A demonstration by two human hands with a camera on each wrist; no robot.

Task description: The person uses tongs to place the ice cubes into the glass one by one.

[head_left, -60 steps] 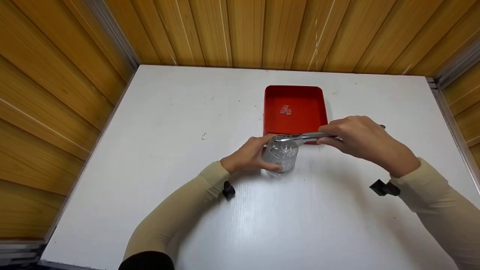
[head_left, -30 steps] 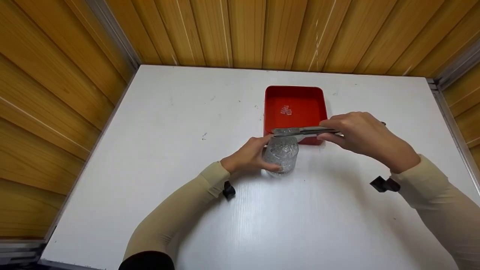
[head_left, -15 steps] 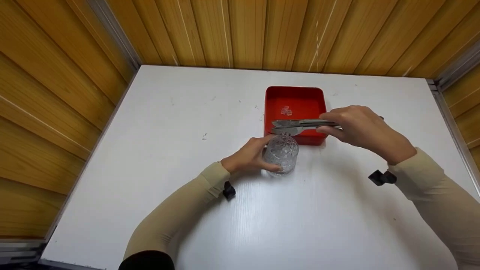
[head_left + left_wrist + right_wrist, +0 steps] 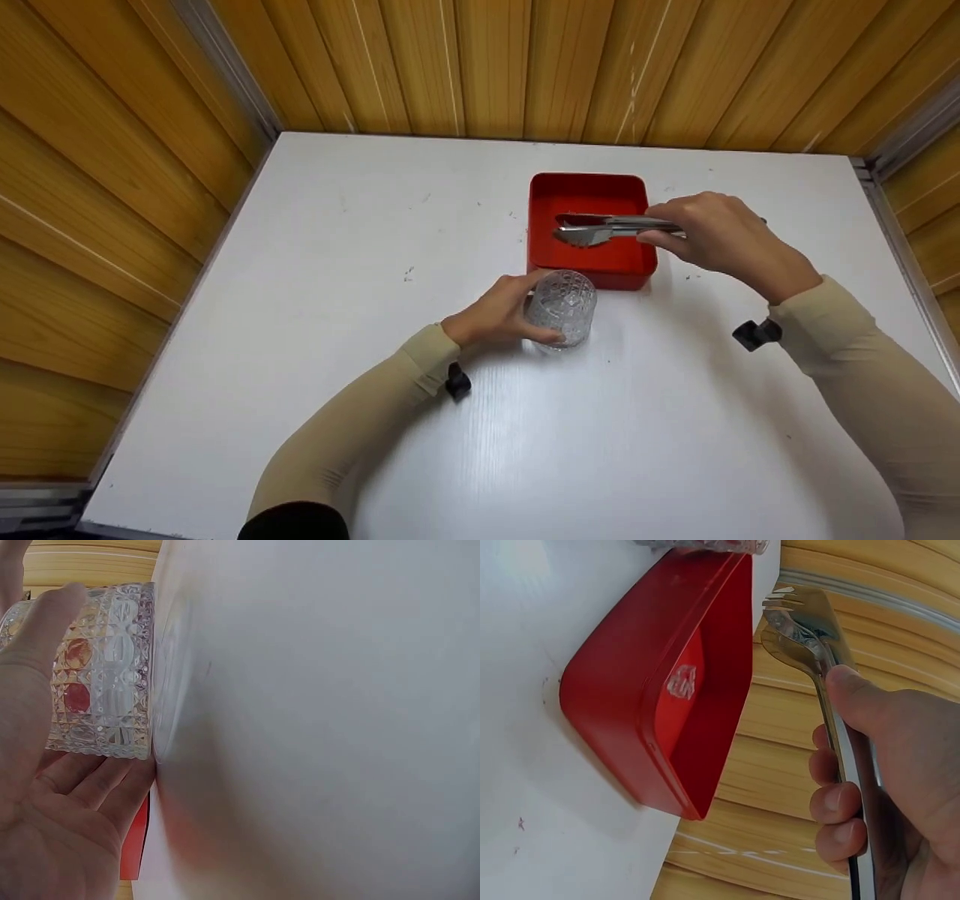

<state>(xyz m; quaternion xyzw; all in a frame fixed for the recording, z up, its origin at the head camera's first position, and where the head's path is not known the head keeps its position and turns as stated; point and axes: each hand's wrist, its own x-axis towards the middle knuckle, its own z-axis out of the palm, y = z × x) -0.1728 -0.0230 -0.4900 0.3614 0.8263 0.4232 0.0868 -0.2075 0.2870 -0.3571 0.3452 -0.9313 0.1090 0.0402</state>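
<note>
A clear, cut-pattern glass (image 4: 566,311) stands upright on the white table, my left hand (image 4: 491,309) gripping its side. In the left wrist view the thumb (image 4: 49,622) lies along one side and the fingers reach round the other. Metal serving tongs (image 4: 637,225) are in my right hand (image 4: 716,229), their tips over the open red box (image 4: 611,259). The right wrist view shows one forked tip and one spoon-shaped tip (image 4: 789,651), with nothing seen between them. Small clear cubes (image 4: 682,681) lie in the box, hidden by the tongs in the head view.
The red box stands right behind the glass. Wood-look panels (image 4: 487,67) wall the white table (image 4: 360,225) at the back and sides. Each wrist bears a small black camera mount (image 4: 457,381).
My right hand has raised the tongs from the glass's mouth and moved them back over the red box. My left hand and the glass have stayed in place.
</note>
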